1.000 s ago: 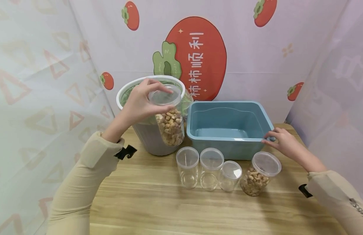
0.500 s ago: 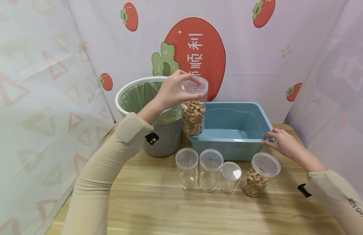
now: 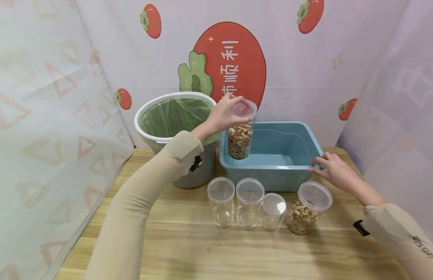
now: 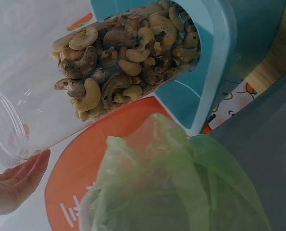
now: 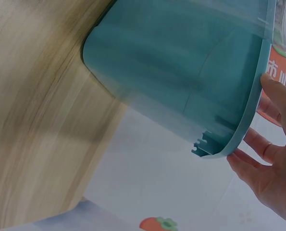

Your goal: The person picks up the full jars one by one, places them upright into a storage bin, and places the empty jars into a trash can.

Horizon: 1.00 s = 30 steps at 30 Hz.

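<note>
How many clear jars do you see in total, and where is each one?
5. One jar with cashews is held in the left hand over the blue tub. Three empty jars and one cashew jar stand in front of it.

A clear lidded jar (image 3: 240, 134) half full of cashews hangs upright over the blue tub's (image 3: 272, 177) left end

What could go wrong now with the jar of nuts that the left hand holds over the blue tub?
The left hand grips the jar of cashews only at its lid end, so the full jar could slip, or the lid could come off. The jar hangs just above the near left corner of the blue tub, so it may strike the rim. The right hand only touches the tub rim, so a knock could shift the tub.
</note>
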Available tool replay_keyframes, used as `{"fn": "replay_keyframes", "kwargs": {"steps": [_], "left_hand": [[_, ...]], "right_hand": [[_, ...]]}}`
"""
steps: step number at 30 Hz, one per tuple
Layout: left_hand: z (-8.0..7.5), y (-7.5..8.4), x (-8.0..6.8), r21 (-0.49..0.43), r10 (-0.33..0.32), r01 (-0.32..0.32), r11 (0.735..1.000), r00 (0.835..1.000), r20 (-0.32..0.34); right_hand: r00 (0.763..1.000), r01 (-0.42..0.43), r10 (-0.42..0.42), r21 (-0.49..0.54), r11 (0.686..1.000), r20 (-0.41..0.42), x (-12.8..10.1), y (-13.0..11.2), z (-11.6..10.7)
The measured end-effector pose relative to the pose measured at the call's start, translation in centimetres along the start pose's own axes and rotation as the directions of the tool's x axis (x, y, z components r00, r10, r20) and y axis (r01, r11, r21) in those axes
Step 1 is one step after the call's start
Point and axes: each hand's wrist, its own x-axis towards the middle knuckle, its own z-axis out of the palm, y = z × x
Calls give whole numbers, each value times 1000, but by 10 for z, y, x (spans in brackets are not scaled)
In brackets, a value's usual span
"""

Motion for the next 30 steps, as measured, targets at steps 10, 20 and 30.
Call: {"fn": "replay_keyframes", "kwargs": {"steps": [10,20,30], "left_hand": [[30,-22,8,43,-24,19,999,993,119],[63,-45,-3,12,-47,45,999,967,251],[85,-54,-9,7,-57,59,998,932,357]], "right_hand": [[1000,7,-6,-6,1000,29,-1,1,-2],[999,-7,8,-12,1000,39,0,-1,-1],[999,-14,14,-14,1000,31,1,0,-1]]}}
